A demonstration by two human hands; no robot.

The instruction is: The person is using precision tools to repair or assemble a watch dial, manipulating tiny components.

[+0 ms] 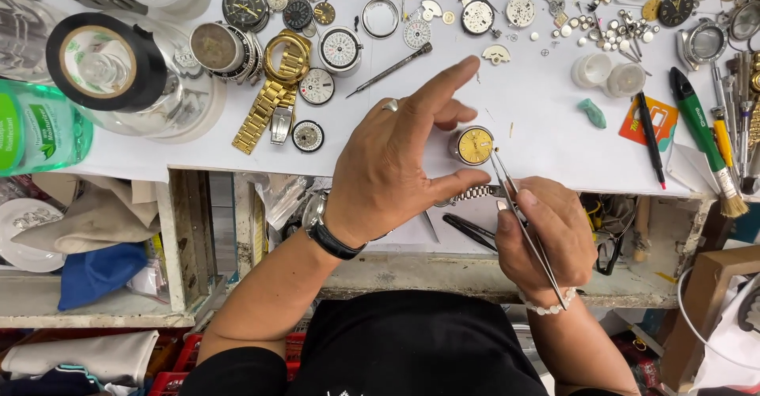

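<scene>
Left hand (pixel 396 158): pinches yellow-dial watch (pixel 473 145) at near table (pixel 546 138) edge, index raised | Right hand (pixel 545 236): pinches tweezers (pixel 522 226), long axis near-right to far-left, tips touching dial's right rim | Watch lies far-left of right hand, just right of left palm.

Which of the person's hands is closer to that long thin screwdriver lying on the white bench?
The left. The left hand has its forefinger stretched up just right of the screwdriver. The right hand sits lower at the bench edge, holding tweezers to the yellow-dialled watch.
</scene>
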